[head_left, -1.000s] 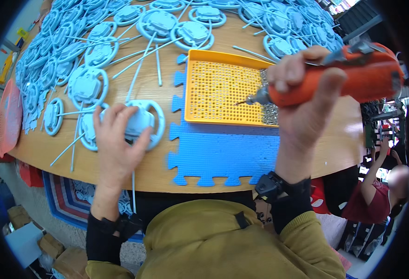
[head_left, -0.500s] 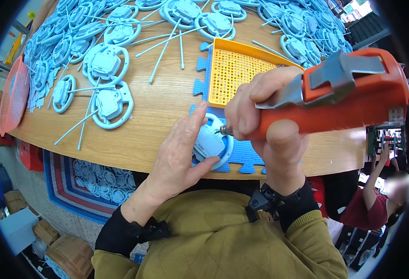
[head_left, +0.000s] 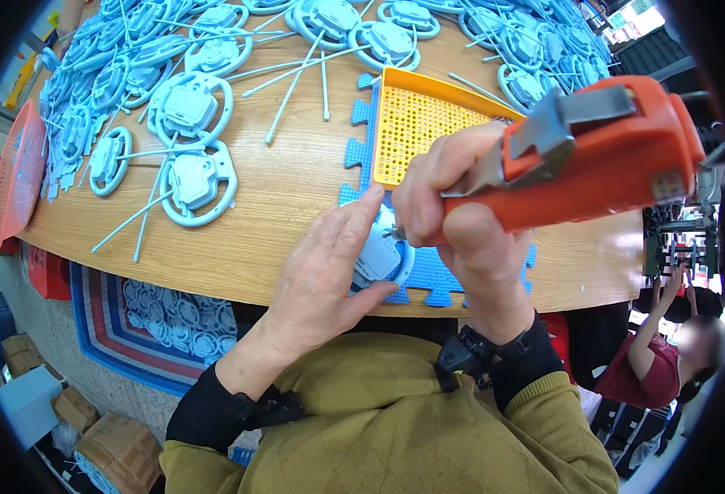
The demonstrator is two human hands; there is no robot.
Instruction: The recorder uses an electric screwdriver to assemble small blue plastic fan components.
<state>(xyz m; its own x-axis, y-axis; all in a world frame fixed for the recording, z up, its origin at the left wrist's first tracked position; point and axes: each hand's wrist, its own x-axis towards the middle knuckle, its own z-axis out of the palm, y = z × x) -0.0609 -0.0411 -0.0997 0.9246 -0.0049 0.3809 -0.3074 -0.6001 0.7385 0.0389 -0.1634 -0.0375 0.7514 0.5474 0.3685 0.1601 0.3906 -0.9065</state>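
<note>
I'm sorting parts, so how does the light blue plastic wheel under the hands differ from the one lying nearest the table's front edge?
The held light blue plastic wheel sits on the blue foam mat, pinned by the left hand; the loose wheel lies on bare wood, untouched. The held wheel is mostly covered; the loose one shows whole. Both share colour and shape.

I see a round wooden table in daylight. Striped mat and cardboard boxes sit on the floor below.

Both hands cover most of the pale blue wheel part; the screwdriver tip is hidden
</note>
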